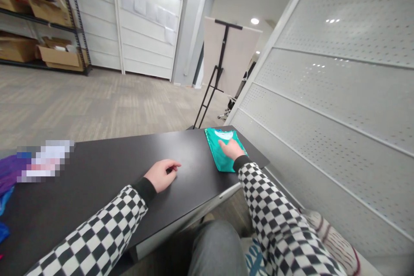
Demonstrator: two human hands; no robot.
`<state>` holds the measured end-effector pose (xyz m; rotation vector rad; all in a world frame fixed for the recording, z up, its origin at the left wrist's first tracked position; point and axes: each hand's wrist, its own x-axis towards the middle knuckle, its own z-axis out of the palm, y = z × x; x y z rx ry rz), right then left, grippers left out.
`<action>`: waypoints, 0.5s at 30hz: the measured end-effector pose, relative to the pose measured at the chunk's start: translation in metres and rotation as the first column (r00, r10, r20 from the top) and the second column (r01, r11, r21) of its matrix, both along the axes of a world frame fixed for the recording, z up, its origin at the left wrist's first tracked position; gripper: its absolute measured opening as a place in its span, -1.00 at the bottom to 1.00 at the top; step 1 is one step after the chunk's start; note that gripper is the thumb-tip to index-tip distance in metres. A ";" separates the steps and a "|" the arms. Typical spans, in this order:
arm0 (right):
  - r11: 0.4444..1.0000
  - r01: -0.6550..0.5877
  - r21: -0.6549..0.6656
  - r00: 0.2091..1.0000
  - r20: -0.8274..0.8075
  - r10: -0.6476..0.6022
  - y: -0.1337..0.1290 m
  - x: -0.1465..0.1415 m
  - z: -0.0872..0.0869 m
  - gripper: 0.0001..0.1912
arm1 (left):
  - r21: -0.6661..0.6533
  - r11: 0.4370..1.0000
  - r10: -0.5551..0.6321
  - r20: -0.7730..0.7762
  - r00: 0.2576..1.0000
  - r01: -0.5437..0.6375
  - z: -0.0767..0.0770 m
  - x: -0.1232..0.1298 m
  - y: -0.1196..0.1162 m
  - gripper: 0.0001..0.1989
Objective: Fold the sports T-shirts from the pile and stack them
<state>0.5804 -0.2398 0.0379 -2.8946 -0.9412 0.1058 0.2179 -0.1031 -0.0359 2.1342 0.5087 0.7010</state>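
Lying folded near the far right corner of the black desk (110,168), a teal cloth (214,148) with a pale patch sits beneath the right hand (231,148), which rests open and palm-down on it without grasping. The left hand (160,175) lies empty and loosely curled on the bare desktop, well apart from the cloth, while purple fabric (11,172) and a blurred object (45,160) sit at the desk's left end. A perforated white panel (323,108) rises beside the desk, and cardboard boxes (61,58) fill a metal shelf (42,22) across the carpeted floor (97,103).
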 end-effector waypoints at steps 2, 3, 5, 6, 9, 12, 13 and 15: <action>0.993 0.109 0.045 0.993 -0.046 -0.107 0.007 -0.025 -0.016 0.19 | -0.012 1.000 0.005 -0.009 1.000 -0.005 0.000 0.000 0.000 -0.61; 0.990 0.130 0.046 0.991 -0.042 -0.128 0.009 -0.035 -0.026 0.20 | -0.019 1.000 0.009 -0.015 1.000 -0.009 0.000 -0.001 0.000 -0.61; 0.991 0.127 0.034 0.992 -0.014 -0.127 0.010 -0.049 -0.043 0.20 | -0.037 0.999 0.018 -0.029 0.999 -0.019 -0.001 -0.002 0.000 -0.60; 0.993 0.116 0.027 0.993 -0.008 -0.116 0.009 -0.050 -0.048 0.19 | -0.048 0.999 0.020 -0.036 0.999 -0.021 -0.001 -0.003 0.000 -0.59; 0.998 0.069 0.004 0.997 -0.029 -0.068 0.002 -0.037 -0.052 0.23 | -0.063 0.998 0.022 -0.044 0.999 -0.025 -0.001 -0.004 0.000 -0.57; 1.000 0.003 -0.024 0.999 -0.040 -0.004 -0.006 -0.009 -0.048 0.23 | -0.064 0.998 0.025 -0.049 0.998 -0.028 -0.002 -0.005 -0.001 -0.58; 0.999 -0.011 -0.032 0.999 -0.039 0.010 -0.008 0.000 -0.048 0.21 | -0.065 0.997 0.025 -0.053 0.998 -0.029 -0.003 -0.005 -0.001 -0.58; 0.999 -0.030 -0.039 0.999 -0.028 0.029 -0.011 0.019 -0.048 0.18 | -0.061 0.998 0.022 -0.065 0.998 -0.026 -0.004 -0.005 -0.001 -0.59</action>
